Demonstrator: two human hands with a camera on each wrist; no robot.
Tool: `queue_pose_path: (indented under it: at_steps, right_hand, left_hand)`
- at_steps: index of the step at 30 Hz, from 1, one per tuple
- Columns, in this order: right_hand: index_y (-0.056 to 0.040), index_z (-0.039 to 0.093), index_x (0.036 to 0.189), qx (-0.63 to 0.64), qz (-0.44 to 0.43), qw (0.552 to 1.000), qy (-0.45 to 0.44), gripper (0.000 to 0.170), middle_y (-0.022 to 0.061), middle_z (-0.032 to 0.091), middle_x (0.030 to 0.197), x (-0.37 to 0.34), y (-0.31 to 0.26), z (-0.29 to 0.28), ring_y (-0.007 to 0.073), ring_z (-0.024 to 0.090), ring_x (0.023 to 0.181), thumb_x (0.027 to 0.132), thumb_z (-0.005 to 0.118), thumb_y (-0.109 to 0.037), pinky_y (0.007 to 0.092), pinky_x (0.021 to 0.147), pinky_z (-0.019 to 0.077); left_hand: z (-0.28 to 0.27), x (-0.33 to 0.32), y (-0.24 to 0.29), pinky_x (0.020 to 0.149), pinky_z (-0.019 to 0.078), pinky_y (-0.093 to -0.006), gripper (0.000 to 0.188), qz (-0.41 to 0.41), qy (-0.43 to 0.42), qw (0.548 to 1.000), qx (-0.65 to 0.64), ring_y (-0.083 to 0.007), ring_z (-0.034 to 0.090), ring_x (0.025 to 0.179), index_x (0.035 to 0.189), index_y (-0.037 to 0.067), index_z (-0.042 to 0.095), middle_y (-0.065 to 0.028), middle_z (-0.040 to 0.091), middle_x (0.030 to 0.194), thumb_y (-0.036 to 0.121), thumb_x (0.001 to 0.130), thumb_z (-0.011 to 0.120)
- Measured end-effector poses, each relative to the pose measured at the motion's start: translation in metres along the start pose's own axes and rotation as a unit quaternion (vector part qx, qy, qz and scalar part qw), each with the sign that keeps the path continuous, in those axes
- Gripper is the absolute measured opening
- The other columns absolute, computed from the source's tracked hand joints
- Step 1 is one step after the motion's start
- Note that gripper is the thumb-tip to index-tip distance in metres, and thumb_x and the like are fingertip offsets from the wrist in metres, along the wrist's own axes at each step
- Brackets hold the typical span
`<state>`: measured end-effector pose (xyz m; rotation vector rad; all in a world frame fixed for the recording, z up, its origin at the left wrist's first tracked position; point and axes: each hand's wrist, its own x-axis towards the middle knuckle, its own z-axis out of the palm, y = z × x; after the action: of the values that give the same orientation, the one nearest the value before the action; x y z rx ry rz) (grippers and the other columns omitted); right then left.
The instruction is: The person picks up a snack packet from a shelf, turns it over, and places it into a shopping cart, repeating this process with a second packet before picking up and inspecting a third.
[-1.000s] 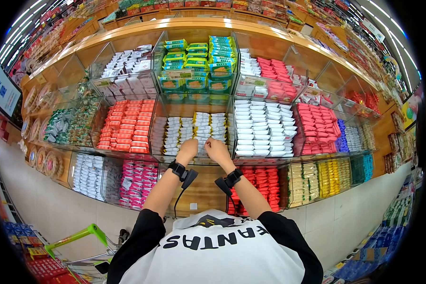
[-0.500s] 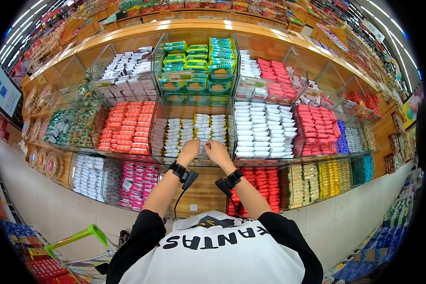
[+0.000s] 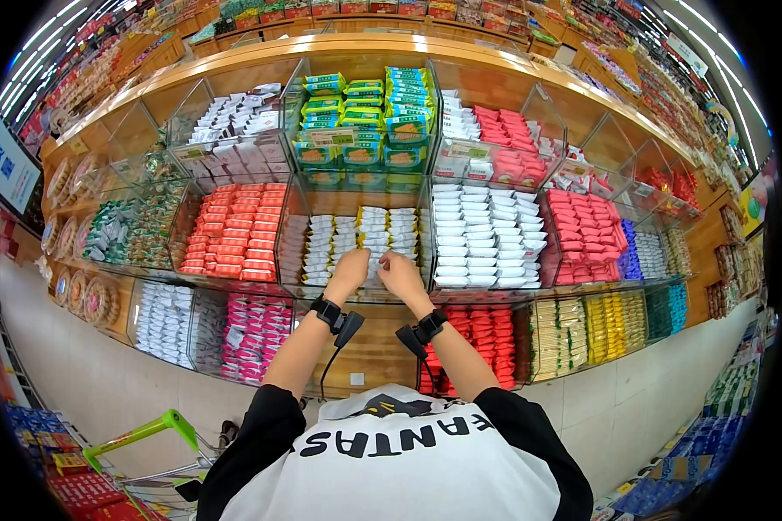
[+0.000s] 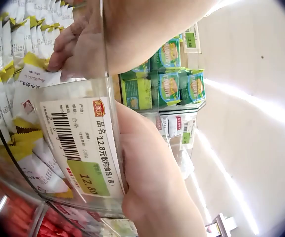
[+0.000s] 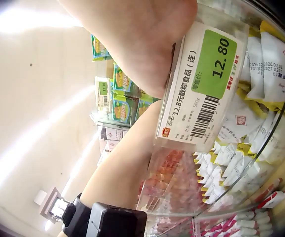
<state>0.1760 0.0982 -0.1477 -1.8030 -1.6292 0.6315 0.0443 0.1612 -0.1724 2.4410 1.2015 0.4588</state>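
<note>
In the middle bin, white-and-yellow snack packets (image 3: 317, 247) stand in rows behind a clear front panel. My left hand (image 3: 348, 271) reaches over that panel. Its fingers (image 4: 68, 47) curl down and pinch the top of one packet (image 4: 31, 101). Close beside it, my right hand (image 3: 400, 273) bends over the same rows, knuckles up. A price card (image 5: 202, 84) on the panel hides its fingertips in the right wrist view, and I cannot tell what they grip. Both wrists wear black straps with cameras.
Left of this bin are orange-red packets (image 3: 235, 230); to its right are white packets (image 3: 487, 234). Green-and-yellow packets (image 3: 361, 113) fill the bin behind. Red packets (image 3: 478, 347) lie below on the right. A cart with a green handle (image 3: 139, 437) stands at lower left.
Both hands have shifted slightly forward, deeper over the white-and-yellow packets. They stay side by side, and the neighbouring bins look the same.
</note>
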Motion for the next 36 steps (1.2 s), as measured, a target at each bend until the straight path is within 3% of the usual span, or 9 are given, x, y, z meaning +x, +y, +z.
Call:
queue_pose_path:
  at_steps: [7,11,16,22,28,30,34,36]
  right_hand:
    - [-0.0009,0.054,0.092,-0.033,-0.004,0.999,0.002,0.031,0.0170,0.052,0.096,-0.002,-0.008,-0.005,0.0322,0.048,0.094,0.064,0.061,-0.012,0.0386,0.078,0.0413]
    - [0.0000,0.053,0.097,-0.059,-0.033,0.997,0.023,0.037,0.0169,0.052,0.097,-0.003,-0.007,-0.004,0.0323,0.048,0.094,0.063,0.063,-0.012,0.0386,0.078,0.0407]
    - [-0.0007,0.050,0.100,-0.048,-0.006,0.999,-0.010,0.044,0.0166,0.050,0.102,-0.002,-0.007,-0.003,0.0321,0.046,0.099,0.061,0.065,-0.013,0.0402,0.078,0.0408]
    - [-0.0006,0.051,0.092,-0.013,0.022,0.998,-0.057,0.037,0.0178,0.054,0.088,0.001,-0.010,-0.008,0.0342,0.052,0.086,0.060,0.066,-0.013,0.0409,0.072,0.0428]
    - [0.0009,0.052,0.089,-0.028,0.003,0.998,-0.050,0.034,0.0192,0.055,0.088,0.001,-0.008,-0.006,0.0349,0.053,0.084,0.061,0.064,-0.014,0.0413,0.070,0.0429]
    - [0.0010,0.052,0.089,-0.033,0.002,0.998,-0.045,0.034,0.0195,0.056,0.087,0.000,-0.007,-0.005,0.0352,0.053,0.082,0.062,0.064,-0.015,0.0407,0.069,0.0426]
    - [0.0033,0.051,0.090,-0.044,0.013,0.998,-0.054,0.033,0.0222,0.055,0.088,0.001,-0.009,-0.007,0.0372,0.053,0.082,0.066,0.061,-0.016,0.0410,0.069,0.0422]
    - [0.0041,0.050,0.090,-0.039,0.003,0.998,-0.041,0.033,0.0228,0.055,0.088,-0.001,-0.009,-0.007,0.0374,0.053,0.082,0.066,0.061,-0.017,0.0412,0.069,0.0421]
  left_hand:
    - [-0.016,0.000,0.015,0.056,0.0386,-0.0429,0.006,-0.015,0.022,0.998,-0.051,-0.0377,0.051,0.066,0.070,-0.002,0.045,-0.0207,0.054,0.067,-0.003,0.066,0.049]
    - [-0.021,-0.001,0.021,0.058,0.0399,-0.0417,0.011,-0.016,0.030,0.998,-0.050,-0.0366,0.053,0.071,0.074,-0.002,0.045,-0.0198,0.054,0.069,-0.007,0.065,0.048]
    - [-0.027,-0.004,0.028,0.059,0.0398,-0.0420,0.014,0.004,0.054,0.995,-0.086,-0.0361,0.053,0.074,0.079,-0.001,0.045,-0.0190,0.054,0.071,-0.007,0.067,0.048]
    - [-0.035,-0.007,0.036,0.058,0.0402,-0.0403,0.011,0.033,0.030,0.989,-0.143,-0.0361,0.053,0.071,0.082,0.000,0.046,-0.0182,0.055,0.074,-0.001,0.072,0.051]
    - [-0.033,-0.010,0.033,0.055,0.0387,-0.0399,0.008,0.059,0.074,0.979,-0.179,-0.0355,0.052,0.066,0.081,0.001,0.046,-0.0173,0.055,0.071,0.008,0.080,0.049]
    - [-0.034,-0.009,0.034,0.056,0.0400,-0.0401,0.012,0.024,0.037,0.980,-0.196,-0.0359,0.053,0.066,0.088,0.001,0.046,-0.0187,0.055,0.071,0.010,0.080,0.049]
    - [-0.034,-0.009,0.036,0.058,0.0414,-0.0405,0.023,-0.028,0.066,0.978,-0.194,-0.0365,0.053,0.066,0.100,0.000,0.042,-0.0208,0.055,0.071,0.010,0.081,0.048]
    - [-0.030,-0.009,0.032,0.059,0.0425,-0.0414,0.033,-0.028,0.153,0.978,-0.137,-0.0374,0.053,0.066,0.110,-0.002,0.036,-0.0222,0.055,0.073,0.007,0.080,0.047]
